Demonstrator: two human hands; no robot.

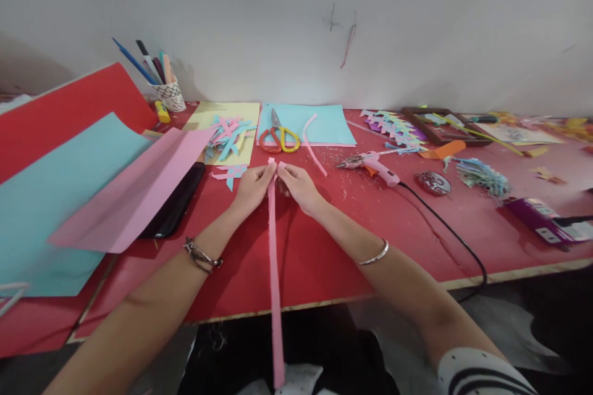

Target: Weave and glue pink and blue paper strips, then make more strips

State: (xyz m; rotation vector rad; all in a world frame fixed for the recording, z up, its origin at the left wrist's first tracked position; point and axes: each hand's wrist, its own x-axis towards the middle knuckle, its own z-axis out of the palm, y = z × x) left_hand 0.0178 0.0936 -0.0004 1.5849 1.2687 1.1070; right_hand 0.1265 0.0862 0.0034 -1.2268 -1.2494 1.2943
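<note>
Two hands (252, 188) (300, 189), pinching a pink paper strip (275, 271) — long, narrow, ragged-edged

Left wrist (217, 231): dark bracelet (202, 255), several thin strands, beads or knots, can't tell from here. Right wrist (345, 231): slim, shiny silver-coloured bangle (376, 254). Right sleeve (466, 363) white, small dark dots at the edge, curved black stripes behind. Black cloth (333, 352) over the lap, pale dotted fabric (303, 376) at the waist.
</note>
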